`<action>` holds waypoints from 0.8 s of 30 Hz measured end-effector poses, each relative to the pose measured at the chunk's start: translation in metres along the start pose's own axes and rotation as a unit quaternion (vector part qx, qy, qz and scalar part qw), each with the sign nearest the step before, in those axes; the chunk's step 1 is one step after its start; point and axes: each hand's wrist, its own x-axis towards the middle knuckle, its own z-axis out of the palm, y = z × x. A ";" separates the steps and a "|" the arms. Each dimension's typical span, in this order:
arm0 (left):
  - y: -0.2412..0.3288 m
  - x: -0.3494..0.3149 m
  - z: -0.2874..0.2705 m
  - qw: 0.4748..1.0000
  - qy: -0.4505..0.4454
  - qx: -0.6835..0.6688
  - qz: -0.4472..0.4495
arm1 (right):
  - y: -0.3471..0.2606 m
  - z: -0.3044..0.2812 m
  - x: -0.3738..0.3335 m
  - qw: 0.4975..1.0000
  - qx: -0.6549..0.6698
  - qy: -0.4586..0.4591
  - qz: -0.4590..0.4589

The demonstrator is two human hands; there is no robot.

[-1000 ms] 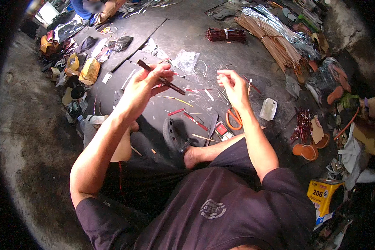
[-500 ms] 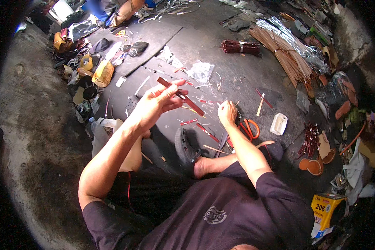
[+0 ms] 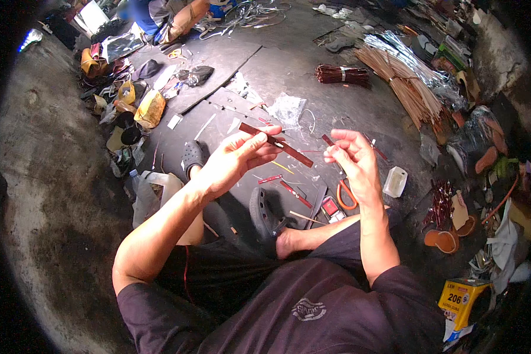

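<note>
I wear this view on my head: it comes from the left one of two fisheye cameras set side by side, facing steeply down and forward. My dark shirt (image 3: pixel 248 318) lies nearest, along the lower edge, with my forearms (image 3: pixel 171 218) stretching away at left and right. My left hand (image 3: pixel 237 156) and right hand (image 3: pixel 357 165) sit at middle range. Beyond them the floor (image 3: pixel 295 65) runs to another person (image 3: pixel 184 22) at far left.

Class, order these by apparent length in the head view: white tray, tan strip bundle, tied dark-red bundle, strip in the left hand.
Tan strip bundle
Strip in the left hand (nearness may lengthen it)
Tied dark-red bundle
White tray
</note>
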 end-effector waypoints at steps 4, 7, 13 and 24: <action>-0.004 0.002 0.012 1.000 -0.007 -0.003 0.009 | -0.020 0.030 -0.020 0.993 0.069 -0.076 0.051; -0.001 0.003 0.019 1.000 -0.006 -0.023 -0.006 | -0.012 0.040 -0.017 0.988 0.090 -0.088 0.088; -0.001 0.001 0.015 0.997 -0.029 -0.061 -0.023 | -0.007 0.038 -0.008 0.986 0.093 -0.067 0.117; 0.001 -0.001 0.020 0.998 -0.040 -0.047 -0.027 | -0.014 0.045 -0.001 0.990 -0.015 -0.066 0.126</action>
